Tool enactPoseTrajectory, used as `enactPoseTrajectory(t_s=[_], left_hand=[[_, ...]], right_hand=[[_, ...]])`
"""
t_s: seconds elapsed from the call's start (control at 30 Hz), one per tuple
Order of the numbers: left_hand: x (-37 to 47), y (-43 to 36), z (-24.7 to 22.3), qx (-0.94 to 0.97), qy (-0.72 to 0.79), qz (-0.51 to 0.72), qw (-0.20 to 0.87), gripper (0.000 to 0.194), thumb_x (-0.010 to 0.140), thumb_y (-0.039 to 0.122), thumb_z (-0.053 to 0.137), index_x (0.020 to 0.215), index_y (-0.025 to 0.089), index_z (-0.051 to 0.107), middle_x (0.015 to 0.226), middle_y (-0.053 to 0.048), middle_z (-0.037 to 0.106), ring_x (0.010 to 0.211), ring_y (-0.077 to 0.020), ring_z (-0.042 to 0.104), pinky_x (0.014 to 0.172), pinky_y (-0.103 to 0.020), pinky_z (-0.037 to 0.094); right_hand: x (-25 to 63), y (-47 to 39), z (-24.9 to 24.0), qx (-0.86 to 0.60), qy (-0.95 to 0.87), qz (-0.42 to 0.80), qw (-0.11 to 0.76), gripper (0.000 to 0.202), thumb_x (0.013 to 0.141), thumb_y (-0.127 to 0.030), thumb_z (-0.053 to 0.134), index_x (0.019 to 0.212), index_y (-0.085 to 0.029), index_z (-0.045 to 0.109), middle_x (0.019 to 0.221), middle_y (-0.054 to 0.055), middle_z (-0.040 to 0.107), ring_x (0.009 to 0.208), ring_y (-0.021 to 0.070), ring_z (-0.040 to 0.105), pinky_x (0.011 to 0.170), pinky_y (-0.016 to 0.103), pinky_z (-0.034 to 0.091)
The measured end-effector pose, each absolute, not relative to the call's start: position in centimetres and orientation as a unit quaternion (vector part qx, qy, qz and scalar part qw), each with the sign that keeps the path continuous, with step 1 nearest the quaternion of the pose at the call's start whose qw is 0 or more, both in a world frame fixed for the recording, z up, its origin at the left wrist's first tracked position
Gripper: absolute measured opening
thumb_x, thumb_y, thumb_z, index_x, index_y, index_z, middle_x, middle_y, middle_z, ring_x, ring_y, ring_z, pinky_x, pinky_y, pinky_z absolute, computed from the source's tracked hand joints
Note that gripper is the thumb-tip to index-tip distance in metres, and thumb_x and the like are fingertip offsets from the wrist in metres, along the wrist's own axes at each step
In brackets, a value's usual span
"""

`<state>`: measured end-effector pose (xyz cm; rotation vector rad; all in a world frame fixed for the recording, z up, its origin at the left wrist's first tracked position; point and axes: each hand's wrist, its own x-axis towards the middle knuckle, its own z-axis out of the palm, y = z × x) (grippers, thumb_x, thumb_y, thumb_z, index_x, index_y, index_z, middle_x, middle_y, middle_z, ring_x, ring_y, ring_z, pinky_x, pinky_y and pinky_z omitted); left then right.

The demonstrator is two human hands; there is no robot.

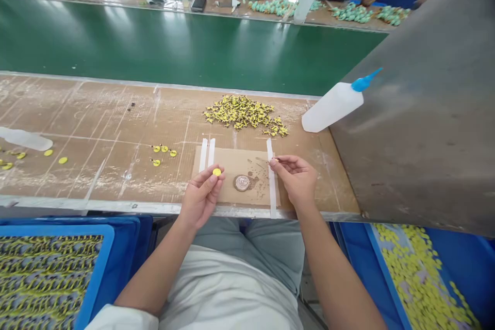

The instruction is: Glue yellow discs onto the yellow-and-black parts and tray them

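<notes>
Between the thumb and fingers of my left hand (pixel 200 197) is a small round yellow disc (pixel 217 171), held up over the front edge of a taped cardboard sheet (pixel 228 157). My right hand (pixel 296 178) pinches a tiny yellow and dark piece (pixel 275 160) above the sheet's right tape strip; the fingers partly cover it. On the sheet, between both hands, lies a small round dish (pixel 242 182) with dark stains beside it. Behind the sheet is a heap of small yellow and dark pieces (pixel 240 112). Several yellow discs with dark bits attached (pixel 164 149) lie left of my left hand.
A white bottle with a blue nozzle (pixel 334 107) leans against a metal panel (pixel 425 93) on the right. Blue trays of yellow parts flank me, one on the left (pixel 108 247), one on the right (pixel 390 268). Beyond a green conveyor belt (pixel 174 44), other people handle mint-green pieces (pixel 274 6).
</notes>
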<state>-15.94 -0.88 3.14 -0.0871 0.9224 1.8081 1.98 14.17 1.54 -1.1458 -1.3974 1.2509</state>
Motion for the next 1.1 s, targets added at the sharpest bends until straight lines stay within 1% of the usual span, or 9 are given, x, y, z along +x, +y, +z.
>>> enactPoseTrajectory(t_s=[0.13,0.23,0.37,0.43,0.53,0.6,0.7,0.87,1.1], left_hand=[[-16.2,-0.5,2.9,-0.019,0.376,0.752,0.541,0.028,0.069,0.009,0.079,0.096,0.015,0.074,0.097,-0.006,0.075,0.078,-0.0099,0.072,0.071,-0.012,0.057],[-16.3,-0.2,2.8,-0.006,0.359,0.754,0.550,0.028,0.068,0.012,0.080,0.094,0.016,0.075,0.093,-0.005,0.074,0.074,-0.0087,0.071,0.067,-0.012,0.057],[-16.2,0.0,2.7,0.000,0.361,0.746,0.560,0.028,0.067,0.015,0.081,0.094,0.016,0.075,0.093,-0.005,0.073,0.068,-0.0070,0.067,0.061,-0.012,0.055],[-16.0,0.0,2.7,0.009,0.352,0.749,0.561,0.028,0.069,0.016,0.080,0.096,0.016,0.074,0.093,-0.006,0.073,0.062,-0.0045,0.061,0.052,-0.011,0.049],[-15.8,0.1,2.6,0.027,0.329,0.759,0.561,0.026,0.072,0.019,0.079,0.097,0.016,0.074,0.093,-0.007,0.073,0.050,-0.0013,0.044,0.040,-0.011,0.037],[-15.8,0.0,2.6,0.030,0.315,0.760,0.568,0.026,0.073,0.021,0.078,0.098,0.016,0.074,0.091,-0.006,0.072,0.046,-0.0008,0.034,0.039,-0.012,0.033],[-15.9,-0.1,2.5,0.033,0.299,0.756,0.582,0.025,0.076,0.024,0.076,0.099,0.016,0.074,0.089,-0.005,0.070,0.046,-0.0008,0.029,0.040,-0.013,0.031],[-16.1,-0.3,2.1,0.043,0.287,0.750,0.594,0.024,0.077,0.026,0.076,0.100,0.018,0.074,0.089,-0.004,0.070,0.046,-0.0011,0.027,0.042,-0.014,0.032],[-16.1,-0.3,2.0,0.048,0.284,0.749,0.597,0.023,0.077,0.026,0.075,0.099,0.018,0.074,0.089,-0.004,0.071,0.046,-0.0016,0.027,0.042,-0.016,0.031]], right_hand=[[1.3,12.3,1.2,-0.460,-0.527,0.516,0.496,0.036,0.062,-0.035,0.085,0.091,-0.018,0.072,0.082,0.006,0.076,0.073,0.0187,0.071,0.070,0.035,0.061],[0.9,10.7,1.2,-0.468,-0.523,0.505,0.503,0.029,0.066,-0.034,0.083,0.089,-0.019,0.074,0.083,0.006,0.077,0.073,0.0191,0.071,0.068,0.036,0.061],[0.5,8.9,1.7,-0.451,-0.562,0.471,0.510,0.019,0.073,-0.030,0.079,0.090,-0.022,0.076,0.088,0.005,0.077,0.080,0.0210,0.072,0.077,0.040,0.060],[0.3,8.1,1.9,-0.427,-0.609,0.439,0.504,0.015,0.076,-0.028,0.076,0.090,-0.024,0.076,0.089,0.004,0.077,0.081,0.0209,0.071,0.079,0.041,0.059],[-0.1,7.3,1.9,-0.397,-0.661,0.405,0.492,0.012,0.078,-0.024,0.074,0.090,-0.027,0.075,0.088,0.003,0.077,0.079,0.0204,0.070,0.076,0.040,0.058],[-0.4,7.0,1.7,-0.386,-0.673,0.392,0.495,0.014,0.077,-0.022,0.074,0.089,-0.028,0.075,0.087,0.002,0.077,0.078,0.0205,0.070,0.074,0.040,0.058],[-0.7,7.0,1.3,-0.378,-0.676,0.380,0.506,0.017,0.075,-0.018,0.076,0.089,-0.029,0.075,0.086,0.001,0.076,0.076,0.0199,0.069,0.071,0.039,0.058],[-0.8,7.1,1.2,-0.368,-0.700,0.339,0.510,0.020,0.073,-0.018,0.078,0.090,-0.028,0.076,0.081,0.001,0.076,0.066,0.0172,0.064,0.059,0.036,0.054],[-0.8,7.2,0.9,-0.349,-0.718,0.318,0.511,0.025,0.071,-0.013,0.079,0.090,-0.030,0.076,0.076,-0.001,0.075,0.065,0.0170,0.062,0.059,0.035,0.052]])
